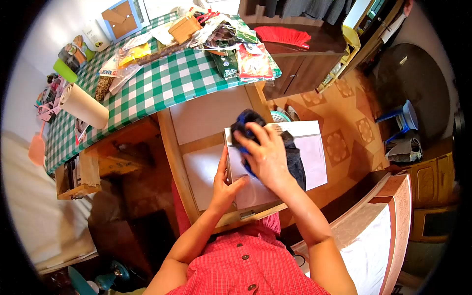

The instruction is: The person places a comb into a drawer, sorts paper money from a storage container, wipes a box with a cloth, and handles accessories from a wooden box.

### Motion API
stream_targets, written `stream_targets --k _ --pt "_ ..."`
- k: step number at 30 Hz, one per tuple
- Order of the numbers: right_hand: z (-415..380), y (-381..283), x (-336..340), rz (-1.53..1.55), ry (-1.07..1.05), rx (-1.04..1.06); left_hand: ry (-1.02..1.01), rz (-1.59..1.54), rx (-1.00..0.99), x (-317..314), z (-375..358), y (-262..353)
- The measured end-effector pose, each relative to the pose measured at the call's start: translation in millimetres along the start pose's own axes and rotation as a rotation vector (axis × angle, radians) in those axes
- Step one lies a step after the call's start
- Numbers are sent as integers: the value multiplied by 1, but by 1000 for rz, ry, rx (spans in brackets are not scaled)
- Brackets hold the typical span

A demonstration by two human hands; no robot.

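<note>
The red checked shirt fills the bottom of the view, both forearms reaching forward from it. The left hand grips the near-left edge of a white box, steadying it on the wooden table. The right hand, fingers curled closed, presses a dark blue garment (perhaps folded) down onto the box.

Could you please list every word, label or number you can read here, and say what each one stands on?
"D MASK", partly cut off: small white packet with red print on the green-and-white checked tablecloth.
Print on the red and green glossy packets: too blurred to read.
White bottle's label: too small to read.
</note>
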State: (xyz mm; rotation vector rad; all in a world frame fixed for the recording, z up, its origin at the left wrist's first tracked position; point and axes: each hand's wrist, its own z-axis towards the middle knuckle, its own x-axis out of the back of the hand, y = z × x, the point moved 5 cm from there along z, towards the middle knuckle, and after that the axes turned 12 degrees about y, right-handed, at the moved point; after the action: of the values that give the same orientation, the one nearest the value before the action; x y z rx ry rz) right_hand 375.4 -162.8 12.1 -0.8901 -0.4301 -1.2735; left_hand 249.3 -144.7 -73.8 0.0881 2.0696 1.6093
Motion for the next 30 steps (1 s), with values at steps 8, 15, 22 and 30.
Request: stream_targets --k 8,15,22,30 --pt "15 -1 -4 2 -14 9 -6 1 41 -1 4 10" --pt "-17 -6 5 10 -115 74 -15 19 47 6 1 -5" --pt "10 -3 -5 -46 -15 37 20 10 52 -1 -6 -6" --pt "-11 3 4 -50 1 -77 62 -77 69 -1 -8 -5"
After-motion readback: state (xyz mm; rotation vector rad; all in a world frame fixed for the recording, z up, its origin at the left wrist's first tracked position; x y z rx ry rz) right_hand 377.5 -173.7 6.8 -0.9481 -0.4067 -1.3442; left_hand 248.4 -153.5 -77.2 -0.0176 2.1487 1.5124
